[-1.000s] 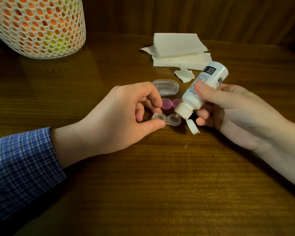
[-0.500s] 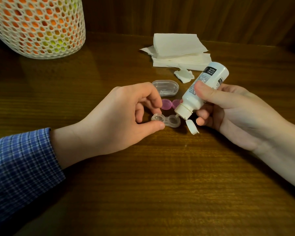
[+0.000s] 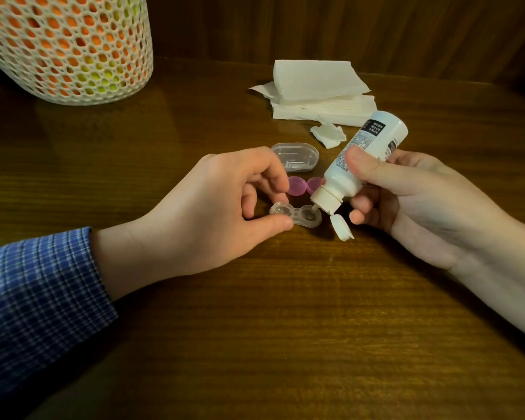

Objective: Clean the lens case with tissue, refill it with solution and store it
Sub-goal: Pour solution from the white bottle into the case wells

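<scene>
A clear two-well lens case (image 3: 297, 216) lies on the wooden table (image 3: 285, 313) with both wells uncapped. My left hand (image 3: 212, 213) pinches its left well between thumb and fingers. My right hand (image 3: 406, 201) grips a white solution bottle (image 3: 358, 165), tipped down to the left. The bottle's nozzle sits over the right well, and its flip cap (image 3: 341, 227) hangs open below. Two pink lids (image 3: 303, 185) lie just behind the case.
A clear oval box (image 3: 296, 156) sits behind the lids. A stack of white tissues (image 3: 319, 92) and a crumpled tissue scrap (image 3: 328, 135) lie at the back. A white mesh basket (image 3: 67, 47) stands at the back left. A wooden wall runs behind the table.
The lens case has shifted slightly under the nozzle. Both hands hold almost the same pose as before.
</scene>
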### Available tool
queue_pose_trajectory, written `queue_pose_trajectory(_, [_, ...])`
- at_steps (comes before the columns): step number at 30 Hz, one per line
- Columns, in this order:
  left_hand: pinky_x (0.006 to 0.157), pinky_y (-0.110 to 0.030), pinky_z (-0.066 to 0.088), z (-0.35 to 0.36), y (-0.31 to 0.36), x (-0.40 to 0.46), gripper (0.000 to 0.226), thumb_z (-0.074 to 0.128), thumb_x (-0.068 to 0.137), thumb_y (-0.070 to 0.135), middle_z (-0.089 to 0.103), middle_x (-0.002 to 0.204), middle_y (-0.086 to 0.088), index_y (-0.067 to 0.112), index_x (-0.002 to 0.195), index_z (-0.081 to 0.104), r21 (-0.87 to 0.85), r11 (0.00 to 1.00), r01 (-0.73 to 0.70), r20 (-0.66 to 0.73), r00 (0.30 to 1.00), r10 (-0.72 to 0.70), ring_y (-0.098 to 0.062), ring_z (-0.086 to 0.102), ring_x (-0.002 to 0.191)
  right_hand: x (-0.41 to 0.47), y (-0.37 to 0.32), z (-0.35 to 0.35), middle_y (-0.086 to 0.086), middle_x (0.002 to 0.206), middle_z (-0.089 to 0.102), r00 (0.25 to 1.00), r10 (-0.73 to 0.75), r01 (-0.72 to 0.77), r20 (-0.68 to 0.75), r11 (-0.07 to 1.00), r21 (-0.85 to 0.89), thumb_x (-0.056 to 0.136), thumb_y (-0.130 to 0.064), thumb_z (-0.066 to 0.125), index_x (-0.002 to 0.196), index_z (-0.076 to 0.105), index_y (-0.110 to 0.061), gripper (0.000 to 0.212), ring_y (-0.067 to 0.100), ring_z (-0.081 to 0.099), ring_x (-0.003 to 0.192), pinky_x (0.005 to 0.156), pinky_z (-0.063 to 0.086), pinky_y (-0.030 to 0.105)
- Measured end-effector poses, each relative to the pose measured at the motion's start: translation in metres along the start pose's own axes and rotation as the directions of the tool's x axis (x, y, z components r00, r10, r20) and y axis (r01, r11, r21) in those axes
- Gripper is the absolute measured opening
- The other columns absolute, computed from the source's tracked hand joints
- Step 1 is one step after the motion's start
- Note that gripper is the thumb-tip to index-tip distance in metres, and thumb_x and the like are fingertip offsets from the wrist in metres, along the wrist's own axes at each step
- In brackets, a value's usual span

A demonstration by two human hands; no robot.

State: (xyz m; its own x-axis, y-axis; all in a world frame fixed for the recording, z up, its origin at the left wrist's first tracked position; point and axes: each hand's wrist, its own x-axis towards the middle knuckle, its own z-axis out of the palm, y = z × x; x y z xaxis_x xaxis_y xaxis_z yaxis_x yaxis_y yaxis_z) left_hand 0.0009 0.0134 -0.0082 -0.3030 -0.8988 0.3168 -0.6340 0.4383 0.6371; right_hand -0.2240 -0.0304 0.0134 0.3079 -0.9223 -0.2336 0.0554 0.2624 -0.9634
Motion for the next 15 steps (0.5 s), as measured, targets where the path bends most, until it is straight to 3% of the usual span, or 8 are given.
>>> queue_pose_trajectory(15, [0.054,-0.008,0.046,0.0003,0.0004,0.0001,0.032,0.084,0.079,0.030,0.073,0.094,0.012,0.019,0.105,0.068,-0.006,1.000,0.021,0.000,1.000,-0.021,-0.011,0.063,0.064,-0.0003,0.0003,0.0003,-0.003,0.073,0.074,1.000,-0.004,0.004,-0.023,1.000,-0.006,0.070,-0.035,0.076,0.110,0.071,-0.014,0.046,0.004,0.053,0.049,0.045,0.052,0.019])
